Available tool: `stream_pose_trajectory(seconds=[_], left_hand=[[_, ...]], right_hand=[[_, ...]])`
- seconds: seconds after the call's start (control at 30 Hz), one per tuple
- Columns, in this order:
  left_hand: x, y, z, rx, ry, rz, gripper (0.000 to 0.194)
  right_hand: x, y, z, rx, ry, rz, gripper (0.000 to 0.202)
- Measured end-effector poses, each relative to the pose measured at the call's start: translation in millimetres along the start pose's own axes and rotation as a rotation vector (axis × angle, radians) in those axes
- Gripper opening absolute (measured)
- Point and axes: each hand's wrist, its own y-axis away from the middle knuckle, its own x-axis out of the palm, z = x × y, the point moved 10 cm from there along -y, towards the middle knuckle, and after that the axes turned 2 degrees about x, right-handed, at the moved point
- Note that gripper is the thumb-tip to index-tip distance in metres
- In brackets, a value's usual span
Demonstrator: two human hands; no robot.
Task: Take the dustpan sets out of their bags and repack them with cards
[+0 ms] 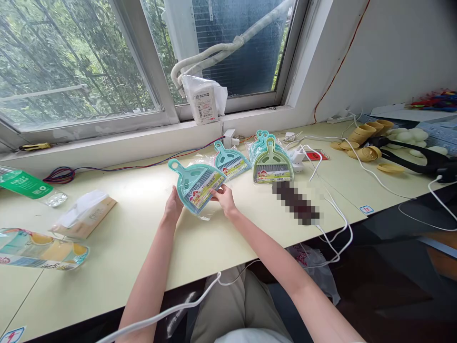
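Between my two hands is a teal mini dustpan and brush set [197, 183] in clear plastic wrap, tilted, with a printed label across its front. My left hand [173, 205] grips its left lower edge. The fingers of my right hand [224, 197] are closed on its right lower corner by the label. Just behind it lies a second teal dustpan set [231, 161]. To the right stands a green dustpan set [273, 164], in front of several more teal sets [260, 143] in wrap.
Bottles [30, 186] [43, 248] and a tissue pack [85, 214] lie on the left. White cables [335, 205] cross the table's right side and hang over its edge. Tan cups [367, 136] and pale balls [407, 137] sit far right. A wrapped box [205, 105] stands on the sill.
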Motion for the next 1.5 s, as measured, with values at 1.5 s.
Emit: stream_pose_trajectory(seconds=[1.5], left_hand=[[-111.0,-16,-66,0.217,-0.579,-0.486,0.017]], right_hand=[[-13,-8,-3,0.074,0.120,0.030,0.024]])
